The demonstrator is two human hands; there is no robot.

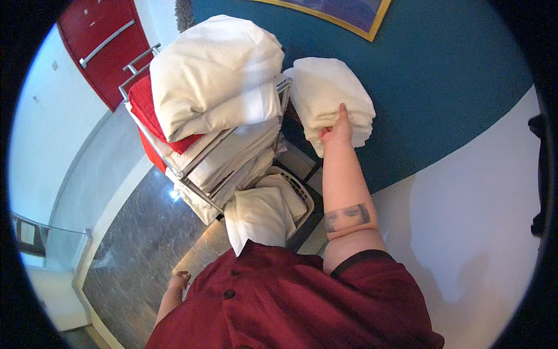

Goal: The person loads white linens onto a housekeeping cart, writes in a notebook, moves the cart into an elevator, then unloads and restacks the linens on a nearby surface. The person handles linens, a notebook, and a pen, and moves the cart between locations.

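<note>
A stack of folded white towels (333, 87) stands against the teal wall, right of a metal-framed cart. My right hand (339, 130) grips its near edge, thumb against the upper folds and fingers curled lower into the layers. The surface under the stack is mostly hidden. Down by my left side hangs my left hand (179, 280), small in view, with its fingers partly curled and nothing visible in them. The cart's metal rail (205, 152) runs around piled linens. On top lies a bulky folded white duvet or similar bedding (218, 74), over a red cloth (146, 102).
More folded white linens (244, 150) fill the cart below. A plastic basket (307, 200) holds white cloth (259, 213) just before my waist. A gold-framed picture (372, 30) hangs on the teal wall (436, 87). A red door (104, 43) with a bar is at upper left.
</note>
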